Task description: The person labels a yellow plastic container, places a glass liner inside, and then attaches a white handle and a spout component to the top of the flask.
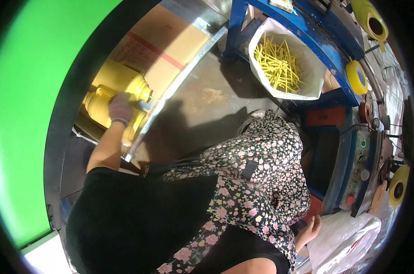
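Note:
My left hand [119,108], in a dark reddish glove, reaches into a row of yellow plastic jugs at the left. Its fingers are bent over one yellow jug [97,106] and seem closed on it; a blurred grey-blue patch hides the fingertips. Another yellow jug [118,75], with a moulded handle and a round neck, lies just beyond. My right hand [310,233] is bare and hangs low at the right beside the floral apron [257,182]. Its fingers are loosely apart, with nothing visible in them.
A brown carton [175,39] lies beyond the jugs, inside a metal edge [179,75]. A white sack [309,82] of thin yellow plastic strips stands under a blue bench [307,34]. At the right are a control panel [355,169], tape rolls [356,77] and a white plastic bag [344,237].

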Demonstrator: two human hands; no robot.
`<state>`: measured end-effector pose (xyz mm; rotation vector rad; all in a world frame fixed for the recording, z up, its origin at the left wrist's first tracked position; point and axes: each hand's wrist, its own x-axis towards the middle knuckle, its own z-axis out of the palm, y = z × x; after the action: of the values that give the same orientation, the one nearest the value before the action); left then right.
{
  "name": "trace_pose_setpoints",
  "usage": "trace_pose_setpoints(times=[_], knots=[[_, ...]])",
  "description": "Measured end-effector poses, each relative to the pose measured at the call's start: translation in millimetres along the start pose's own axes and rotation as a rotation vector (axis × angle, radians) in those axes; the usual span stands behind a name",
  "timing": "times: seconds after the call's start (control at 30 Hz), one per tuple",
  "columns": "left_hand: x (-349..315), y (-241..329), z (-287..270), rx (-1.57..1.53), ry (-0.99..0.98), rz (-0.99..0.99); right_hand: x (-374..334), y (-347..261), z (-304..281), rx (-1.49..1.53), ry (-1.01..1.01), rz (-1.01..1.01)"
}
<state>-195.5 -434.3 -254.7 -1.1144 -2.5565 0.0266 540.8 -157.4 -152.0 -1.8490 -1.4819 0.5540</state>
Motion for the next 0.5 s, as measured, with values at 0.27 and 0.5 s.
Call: trace_pose_setpoints(times=[0.27, 0.5], knots=[[7.2, -68.9, 1.0, -0.04, -0.514, -0.87, 1.2, -9.5, 17.3, 0.067, -0.097, -0.056], [-65.9, -93.8, 0.9, 0.16, -0.001, -1.189, -14.0, 4.8, 8.2, 0.135, -0.093, 0.083]])
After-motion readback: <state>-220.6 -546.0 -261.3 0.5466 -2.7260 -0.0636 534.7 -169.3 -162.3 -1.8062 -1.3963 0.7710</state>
